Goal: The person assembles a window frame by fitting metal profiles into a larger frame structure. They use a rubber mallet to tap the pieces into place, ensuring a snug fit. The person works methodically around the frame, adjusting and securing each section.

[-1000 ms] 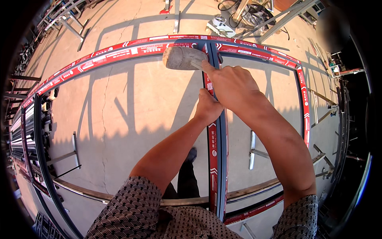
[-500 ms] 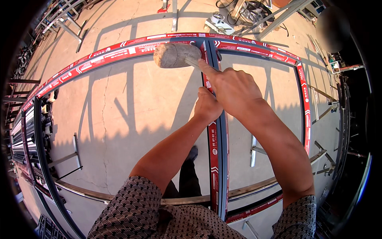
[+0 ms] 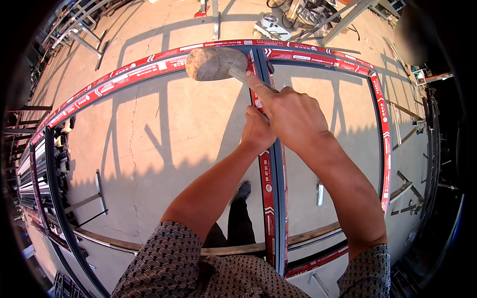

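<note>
My right hand (image 3: pixel 298 115) is closed round the handle of a wooden mallet (image 3: pixel 217 64), its index finger stretched along the handle. The thick, rounded mallet head is at the far end of a large dark grey metal window frame (image 3: pixel 113 83) with red protective film, left of the middle bar (image 3: pixel 277 198). Just below, my left hand (image 3: pixel 258 130) is closed on that bar near its far end; most of its fingertips are hidden. The right wrist lies over the bar, close beside the left hand. Whether the mallet touches the frame, I cannot tell.
A wooden beam (image 3: pixel 112 242) runs under the near part of the frame. Metal stands (image 3: pixel 94 191) are on the concrete floor below. Dark profiles (image 3: pixel 37 186) are stacked at the left. Beyond the frame lie a white device (image 3: pixel 273 31) and steel legs (image 3: pixel 215 20). My shoe (image 3: pixel 242 190) shows through the opening.
The mallet head has shifted slightly left and away from me, showing more of its round end face. Both hands keep their grip. The view has moved a little.
</note>
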Action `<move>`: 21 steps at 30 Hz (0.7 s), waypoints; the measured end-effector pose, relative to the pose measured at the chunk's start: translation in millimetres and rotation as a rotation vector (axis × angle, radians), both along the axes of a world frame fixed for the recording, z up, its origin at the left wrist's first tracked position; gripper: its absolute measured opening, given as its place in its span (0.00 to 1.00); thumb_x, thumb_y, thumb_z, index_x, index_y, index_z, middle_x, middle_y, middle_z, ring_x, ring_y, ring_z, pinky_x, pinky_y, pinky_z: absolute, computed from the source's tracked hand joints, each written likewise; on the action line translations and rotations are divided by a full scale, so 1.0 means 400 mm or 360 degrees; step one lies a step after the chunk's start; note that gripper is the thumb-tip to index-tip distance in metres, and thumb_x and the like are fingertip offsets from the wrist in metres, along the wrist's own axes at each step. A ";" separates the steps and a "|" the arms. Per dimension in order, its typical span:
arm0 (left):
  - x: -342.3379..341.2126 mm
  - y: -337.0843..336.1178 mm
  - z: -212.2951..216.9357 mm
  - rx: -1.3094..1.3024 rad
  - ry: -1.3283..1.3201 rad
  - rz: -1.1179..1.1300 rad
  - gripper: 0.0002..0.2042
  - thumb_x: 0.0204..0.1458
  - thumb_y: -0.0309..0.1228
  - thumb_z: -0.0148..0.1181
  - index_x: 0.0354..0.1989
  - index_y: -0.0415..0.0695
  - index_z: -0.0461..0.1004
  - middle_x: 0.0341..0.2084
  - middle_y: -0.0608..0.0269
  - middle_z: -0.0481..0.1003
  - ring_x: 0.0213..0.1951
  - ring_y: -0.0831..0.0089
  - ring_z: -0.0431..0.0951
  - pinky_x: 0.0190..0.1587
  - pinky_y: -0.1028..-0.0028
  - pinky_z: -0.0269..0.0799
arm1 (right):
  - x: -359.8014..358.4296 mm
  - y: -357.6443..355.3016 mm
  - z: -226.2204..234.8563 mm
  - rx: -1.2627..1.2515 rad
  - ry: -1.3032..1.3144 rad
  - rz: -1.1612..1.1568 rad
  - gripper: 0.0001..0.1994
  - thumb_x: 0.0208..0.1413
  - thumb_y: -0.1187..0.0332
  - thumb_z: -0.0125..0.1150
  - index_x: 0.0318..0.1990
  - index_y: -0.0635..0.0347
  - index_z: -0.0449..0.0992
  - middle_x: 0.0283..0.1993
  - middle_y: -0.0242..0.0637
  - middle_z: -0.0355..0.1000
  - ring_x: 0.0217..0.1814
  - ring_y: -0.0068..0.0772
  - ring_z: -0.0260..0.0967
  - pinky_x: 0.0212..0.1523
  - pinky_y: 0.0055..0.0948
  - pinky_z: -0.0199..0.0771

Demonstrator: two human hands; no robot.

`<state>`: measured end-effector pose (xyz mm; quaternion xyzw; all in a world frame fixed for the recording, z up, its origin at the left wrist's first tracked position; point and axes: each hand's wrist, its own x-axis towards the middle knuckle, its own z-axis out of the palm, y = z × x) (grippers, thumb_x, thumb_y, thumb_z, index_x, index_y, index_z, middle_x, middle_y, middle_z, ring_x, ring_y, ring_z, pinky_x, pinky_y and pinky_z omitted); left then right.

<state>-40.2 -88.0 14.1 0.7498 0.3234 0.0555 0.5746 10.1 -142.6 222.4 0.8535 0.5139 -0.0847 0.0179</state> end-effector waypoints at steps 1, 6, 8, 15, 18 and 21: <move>0.000 -0.002 0.011 -0.0026 0.0021 0.0006 0.45 0.50 0.59 0.74 0.56 0.31 0.56 0.59 0.33 0.69 0.57 0.38 0.80 0.55 0.52 0.80 | 0.020 -0.019 -0.024 0.0015 0.0016 -0.0032 0.36 0.64 0.69 0.60 0.81 0.40 0.62 0.38 0.55 0.82 0.39 0.57 0.84 0.43 0.51 0.86; -0.009 -0.001 0.039 -0.0116 0.0099 -0.0022 0.46 0.51 0.60 0.73 0.56 0.31 0.56 0.60 0.33 0.69 0.57 0.39 0.80 0.55 0.52 0.79 | 0.032 -0.030 -0.050 -0.0024 0.0030 -0.0074 0.33 0.65 0.66 0.62 0.78 0.48 0.65 0.37 0.51 0.84 0.42 0.53 0.85 0.46 0.47 0.86; -0.011 0.005 0.034 -0.0057 0.0073 -0.0036 0.46 0.51 0.60 0.73 0.56 0.31 0.56 0.60 0.33 0.69 0.57 0.39 0.81 0.55 0.52 0.79 | 0.017 -0.028 -0.046 0.0001 0.0030 -0.0090 0.33 0.65 0.66 0.62 0.78 0.48 0.65 0.38 0.51 0.83 0.41 0.54 0.85 0.46 0.47 0.86; -0.007 0.000 0.030 -0.0017 0.0173 -0.0050 0.47 0.50 0.59 0.74 0.57 0.30 0.55 0.60 0.33 0.69 0.57 0.39 0.81 0.55 0.52 0.79 | 0.025 -0.035 -0.076 0.0193 0.0003 -0.0105 0.34 0.67 0.65 0.59 0.81 0.40 0.62 0.38 0.55 0.81 0.39 0.58 0.84 0.42 0.51 0.86; 0.002 0.011 0.031 0.0011 0.0129 -0.0110 0.49 0.49 0.60 0.75 0.57 0.29 0.54 0.60 0.33 0.69 0.57 0.40 0.81 0.54 0.53 0.80 | 0.025 -0.022 -0.104 0.0161 -0.0005 -0.0168 0.34 0.67 0.64 0.61 0.80 0.40 0.62 0.38 0.55 0.81 0.39 0.58 0.84 0.42 0.51 0.86; -0.013 0.009 -0.003 0.0066 -0.0016 -0.0176 0.51 0.47 0.60 0.76 0.60 0.28 0.56 0.60 0.33 0.68 0.59 0.41 0.79 0.55 0.53 0.79 | 0.012 -0.009 -0.103 0.0177 0.0033 -0.0174 0.35 0.65 0.62 0.65 0.80 0.39 0.63 0.39 0.56 0.81 0.39 0.57 0.84 0.43 0.51 0.86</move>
